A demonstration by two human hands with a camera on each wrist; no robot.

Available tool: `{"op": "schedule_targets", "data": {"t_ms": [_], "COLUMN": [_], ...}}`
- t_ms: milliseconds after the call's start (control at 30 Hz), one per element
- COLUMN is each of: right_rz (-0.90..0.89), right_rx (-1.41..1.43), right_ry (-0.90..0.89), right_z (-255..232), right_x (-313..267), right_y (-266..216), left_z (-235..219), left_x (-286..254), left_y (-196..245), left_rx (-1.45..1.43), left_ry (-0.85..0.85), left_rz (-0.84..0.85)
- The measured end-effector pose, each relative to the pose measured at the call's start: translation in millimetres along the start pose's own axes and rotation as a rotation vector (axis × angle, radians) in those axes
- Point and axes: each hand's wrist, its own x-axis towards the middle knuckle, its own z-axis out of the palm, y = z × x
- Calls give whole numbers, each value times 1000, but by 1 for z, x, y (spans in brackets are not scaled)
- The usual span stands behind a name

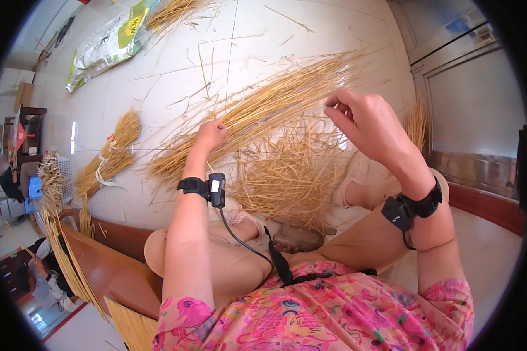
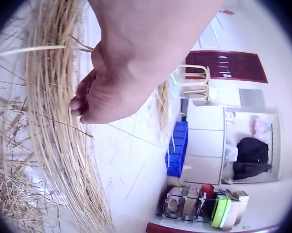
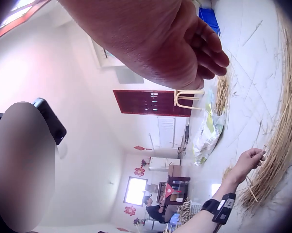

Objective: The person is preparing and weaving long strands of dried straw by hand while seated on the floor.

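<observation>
A long bundle of golden straw (image 1: pixel 275 93) lies slanting across the pale tiled floor. My left hand (image 1: pixel 211 134) is over its near side, fingers curled, fingertips right at the stalks in the left wrist view. Whether a stalk is pinched there I cannot tell. Raised near the bundle's right end, my right hand (image 1: pixel 366 120) has loosely bent fingers. In the right wrist view, those fingers (image 3: pixel 211 60) show nothing between them. Between my feet spreads a tangled heap of loose straw (image 1: pixel 287 175).
Tied straw bundles (image 1: pixel 108 158) lie to the left. A white and yellow-green sack (image 1: pixel 111 47) is at the far left, beside more straw. A brown wooden bench (image 1: pixel 114 257) stands by my left leg, and a metal-panelled door (image 1: pixel 477 111) at right. People sit farther off.
</observation>
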Motion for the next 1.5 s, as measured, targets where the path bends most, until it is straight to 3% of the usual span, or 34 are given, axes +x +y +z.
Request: {"op": "schedule_targets", "data": {"t_ms": [33,133,333,533,733,867,933,1000,1167,1333,1500], "right_rz": [6,15,21,43,87,134,153,148,131,247,314], "right_rx": [1,-23,-58,-63,-73,-78,-74,-50,77,352,760], "right_ry": [6,41,145,172,191,195,175,160,73,25,41], "right_z": [-2,-8,-15,-24,-27,-32,-33,-31,-19,-16,-12], "right_x": [0,1,0,-6,-9,-14,-15,-15,-9,1,7], "right_y": [1,3,13,20,31,29,27,28,24,31,33], "left_z": [-17,-39,-69,-110,-136,-155,-160,-154,-129,-104,-70], "left_x": [-8,-25,-86,-133,-139,-134,-135,-128,-125,-123,-131], "left_y": [17,46,106,146,144,119,119,115,126,140,165], "left_rx": [-118,175,499,597,466,368,137,-176,-390,-610,-757], "left_ry": [-119,-92,398,620,763,682,589,538,244,50,-134], "left_rz": [-87,43,371,465,477,403,330,319,308,368,290]}}
